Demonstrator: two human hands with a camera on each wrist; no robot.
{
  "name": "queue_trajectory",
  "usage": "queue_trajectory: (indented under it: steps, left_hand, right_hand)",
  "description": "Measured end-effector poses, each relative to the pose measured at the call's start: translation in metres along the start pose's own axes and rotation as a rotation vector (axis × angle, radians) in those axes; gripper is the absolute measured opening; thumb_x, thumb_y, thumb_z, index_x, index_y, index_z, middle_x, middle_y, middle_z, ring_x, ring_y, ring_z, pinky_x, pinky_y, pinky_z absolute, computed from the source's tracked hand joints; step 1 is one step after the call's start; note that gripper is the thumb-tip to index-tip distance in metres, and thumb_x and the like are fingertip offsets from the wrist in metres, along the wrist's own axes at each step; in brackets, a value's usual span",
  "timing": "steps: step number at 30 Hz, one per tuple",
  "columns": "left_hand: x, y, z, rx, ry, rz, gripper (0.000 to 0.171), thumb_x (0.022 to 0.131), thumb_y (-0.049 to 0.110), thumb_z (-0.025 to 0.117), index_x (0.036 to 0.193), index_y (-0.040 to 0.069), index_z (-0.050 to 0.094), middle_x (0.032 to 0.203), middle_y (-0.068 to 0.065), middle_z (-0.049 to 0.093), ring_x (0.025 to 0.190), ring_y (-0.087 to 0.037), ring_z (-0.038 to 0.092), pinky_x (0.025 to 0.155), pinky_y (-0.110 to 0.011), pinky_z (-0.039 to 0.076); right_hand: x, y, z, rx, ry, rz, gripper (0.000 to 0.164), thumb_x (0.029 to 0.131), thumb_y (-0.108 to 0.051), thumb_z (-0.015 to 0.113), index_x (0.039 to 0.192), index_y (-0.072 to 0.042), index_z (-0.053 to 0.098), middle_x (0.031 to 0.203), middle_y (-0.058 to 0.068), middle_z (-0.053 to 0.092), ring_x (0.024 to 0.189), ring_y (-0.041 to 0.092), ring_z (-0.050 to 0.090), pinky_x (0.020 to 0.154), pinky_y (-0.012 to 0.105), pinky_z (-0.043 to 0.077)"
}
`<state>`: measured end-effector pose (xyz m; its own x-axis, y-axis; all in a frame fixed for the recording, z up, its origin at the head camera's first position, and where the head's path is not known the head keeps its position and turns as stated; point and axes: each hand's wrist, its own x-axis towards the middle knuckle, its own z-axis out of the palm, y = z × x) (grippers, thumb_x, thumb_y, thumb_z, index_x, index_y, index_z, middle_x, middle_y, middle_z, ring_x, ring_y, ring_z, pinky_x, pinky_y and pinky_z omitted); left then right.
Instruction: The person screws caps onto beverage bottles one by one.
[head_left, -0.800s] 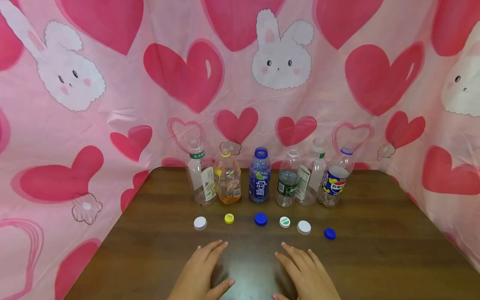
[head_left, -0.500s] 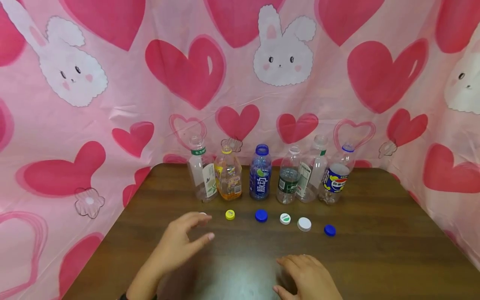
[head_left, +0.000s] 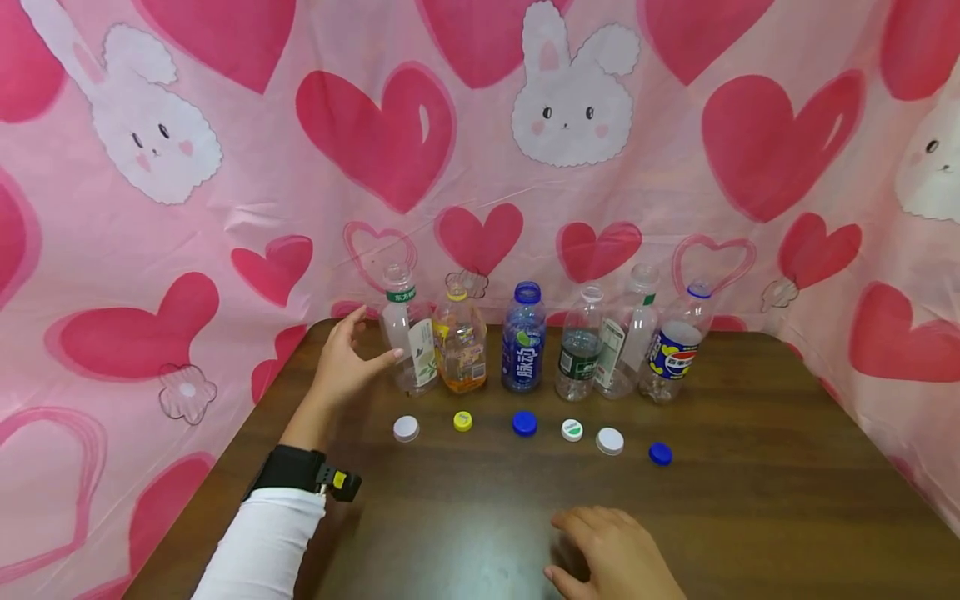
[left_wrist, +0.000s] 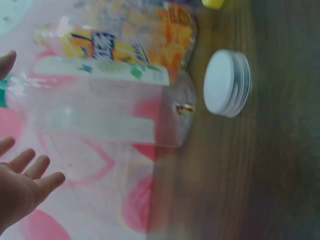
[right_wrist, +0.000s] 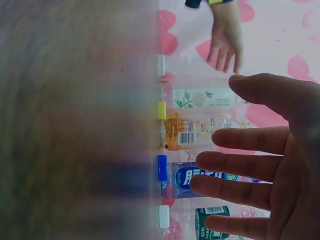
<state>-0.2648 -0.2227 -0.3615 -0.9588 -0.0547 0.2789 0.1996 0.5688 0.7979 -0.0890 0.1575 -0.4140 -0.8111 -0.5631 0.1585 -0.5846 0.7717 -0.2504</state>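
Observation:
My left hand (head_left: 341, 367) reaches to the leftmost clear bottle (head_left: 399, 354), which has a green neck band and a pale label. Its thumb and fingers are spread apart beside the bottle, thumb tip overlapping the bottle's edge in the head view. In the left wrist view the fingers (left_wrist: 42, 167) are extended and hold nothing. In front of that bottle lies a white cap (head_left: 406, 428). My right hand (head_left: 615, 554) is over the near part of the table, holding nothing; the right wrist view shows its fingers (right_wrist: 240, 165) straight and parted.
More uncapped bottles stand in the row: orange-labelled (head_left: 461, 350), blue (head_left: 522, 350), green-labelled (head_left: 577, 362), tall clear (head_left: 637, 333) and blue-labelled (head_left: 672, 354). Before them lie yellow (head_left: 462, 421), blue (head_left: 525, 423), white-green (head_left: 572, 430), white (head_left: 610, 441) and small blue (head_left: 661, 453) caps on the wooden table (head_left: 465, 508).
My left hand has moved forward and left from the near table, past the white cap, up to the leftmost bottle. The right hand has drawn slightly back and stays near the front.

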Motion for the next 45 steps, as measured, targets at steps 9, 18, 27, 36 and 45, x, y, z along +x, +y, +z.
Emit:
queue_trajectory:
  steps: [9,18,27,36,45]
  left_hand:
    - [0.043,-0.019,0.021,-0.109,-0.026,-0.013,0.120,0.071,0.041,0.086,0.157,0.018,0.006,0.157,-0.020,0.019,0.142,-0.040,0.025,0.108,-0.060,0.029]
    - [0.053,-0.020,0.032,-0.170,-0.036,-0.008,0.115,0.071,0.035,0.088,0.157,0.022,0.012,0.155,-0.020,0.024,0.141,-0.036,0.026,0.111,-0.058,0.025]
    - [0.047,-0.032,0.038,-0.200,-0.033,-0.017,0.094,0.075,0.034,0.085,0.149,0.009,0.032,0.145,-0.018,0.042,0.134,-0.036,0.038,0.109,-0.056,0.032]
    - [0.043,-0.034,0.029,-0.173,0.037,0.020,0.088,0.074,0.029,0.086,0.144,0.005,0.038,0.140,-0.021,0.048,0.130,-0.036,0.044,0.107,-0.054,0.035]
    - [0.013,-0.011,-0.006,-0.141,0.032,0.007,0.093,0.074,0.045,0.083,0.148,0.015,0.035,0.142,-0.012,0.047,0.130,-0.033,0.044,0.101,-0.057,0.041]
  right_hand:
    - [0.004,-0.003,0.003,-0.022,0.089,-0.068,0.045,0.084,-0.058,0.067,0.105,-0.019,0.069,0.098,-0.011,0.066,0.090,0.011,0.063,0.075,0.041,0.054]
    - [0.005,-0.005,0.005,-0.019,0.113,-0.071,0.042,0.084,-0.055,0.069,0.104,-0.018,0.070,0.097,-0.012,0.066,0.089,0.010,0.063,0.075,0.040,0.054]
    - [0.007,-0.005,0.001,0.102,-0.141,0.071,0.045,0.084,-0.058,0.067,0.107,-0.020,0.069,0.100,-0.011,0.067,0.092,0.012,0.063,0.082,0.049,0.053]
    - [0.006,-0.006,0.003,0.081,-0.121,0.054,0.044,0.083,-0.056,0.068,0.106,-0.019,0.070,0.098,-0.011,0.067,0.092,0.013,0.063,0.082,0.048,0.053]
    - [0.006,-0.003,-0.001,0.085,-0.169,0.071,0.049,0.084,-0.061,0.064,0.108,-0.019,0.070,0.099,-0.011,0.067,0.091,0.013,0.062,0.082,0.049,0.053]
